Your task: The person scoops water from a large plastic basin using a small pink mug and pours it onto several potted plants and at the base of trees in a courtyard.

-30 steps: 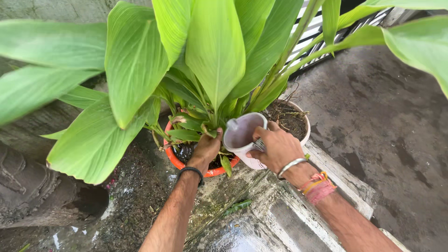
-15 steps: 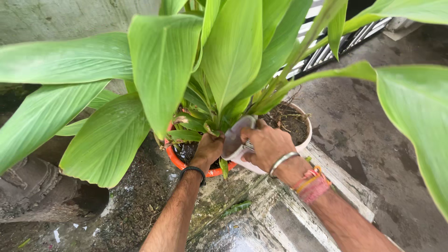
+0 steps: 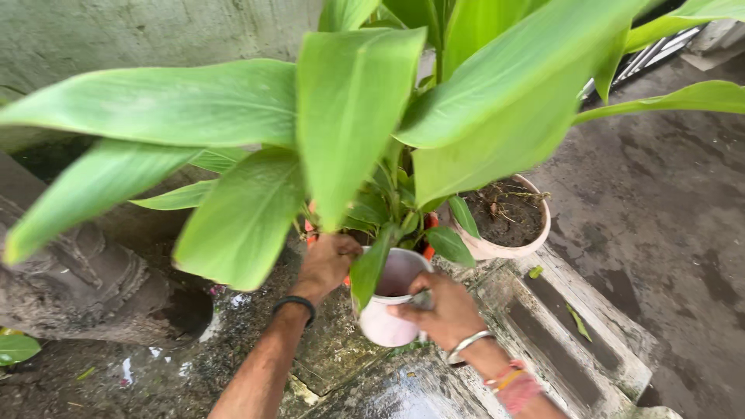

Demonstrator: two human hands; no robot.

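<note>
A big plant with broad, glossy green leaves point(image 3: 233, 116) fills the far half of the view, its stems rising from an orange round plastic pot point(image 3: 426, 245) that shows only in slivers between the foliage. To the right of it stands a pale, round clay pot point(image 3: 535, 233) holding dark soil and dry twigs, set on a weathered, whitish concrete ledge point(image 3: 574, 341) above a damp grey floor point(image 3: 667, 209).

Nearer, the right hand point(image 3: 438, 314) holds a small pinkish-white plastic mug point(image 3: 388, 306) by its handle, fingers closed around it; the mug sits upright, just near of the orange pot's rim and under a drooping leaf. The left hand point(image 3: 326, 264) reaches in at the base of the stems, fingers curled on something there; what exactly they grip is hidden by leaves.

The step in hand looks like watering at the plant's base. A next move would call for tipping the mug toward the soil while the left hand parts the leaves.
</note>
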